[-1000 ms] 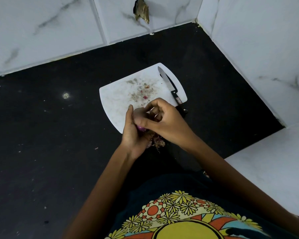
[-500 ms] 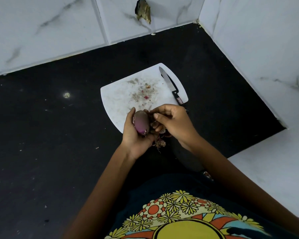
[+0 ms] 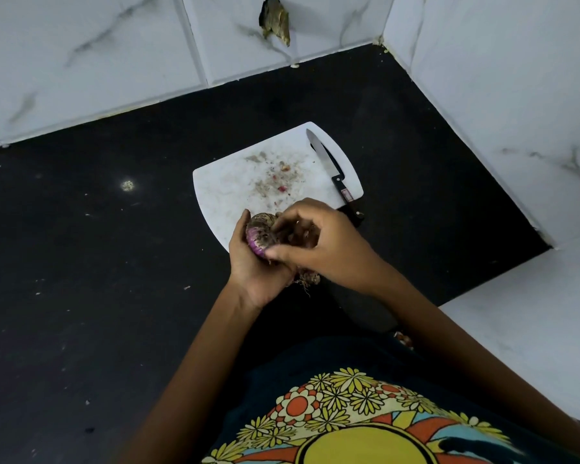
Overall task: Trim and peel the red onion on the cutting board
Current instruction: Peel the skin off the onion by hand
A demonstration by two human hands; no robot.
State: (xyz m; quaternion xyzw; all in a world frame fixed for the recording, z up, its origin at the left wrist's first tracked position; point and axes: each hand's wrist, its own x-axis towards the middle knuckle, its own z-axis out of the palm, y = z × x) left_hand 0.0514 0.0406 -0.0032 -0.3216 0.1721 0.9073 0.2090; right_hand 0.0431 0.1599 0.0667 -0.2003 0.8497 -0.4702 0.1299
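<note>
Bench (image 3: 98,262) is black stone, speckled with crumbs, running out on every side of the grip; white marbled wall tiles (image 3: 81,55) stand well beyond it, one with a broken hole. Cutting board (image 3: 235,192), white, lies just past the grip, near edge under the hands, scattered with skin bits and red flecks. Shirt with sun-and-flower print (image 3: 349,420) sits well behind the grip, toward the person. Knife (image 3: 329,169) rests on the board's right edge, beyond and right of the grip, blade pointing away, black handle overhanging the board; nobody touches it.

Left hand (image 3: 258,269) cups the red onion (image 3: 260,234) from below, fingers curled round it, thumb up its left side. Right hand (image 3: 322,242) comes over the top, thumb and fingertips pinching at the dry skin on the onion's right side. The onion is held off the board, above its near corner. Papery skin and root hairs (image 3: 307,278) hang just under the grip.

Risks, as judgement: the skin looks brittle and could tear into scraps instead of coming off in one sheet, leaving patches. Pulling hard with a shallow cup could let the onion slip onto the bench. Peelings may drop off the board. The overhanging handle could get knocked by the right wrist.

Writing: small red-and-white label on the knife handle (image 3: 348,195), too small to read. No other text visible.
</note>
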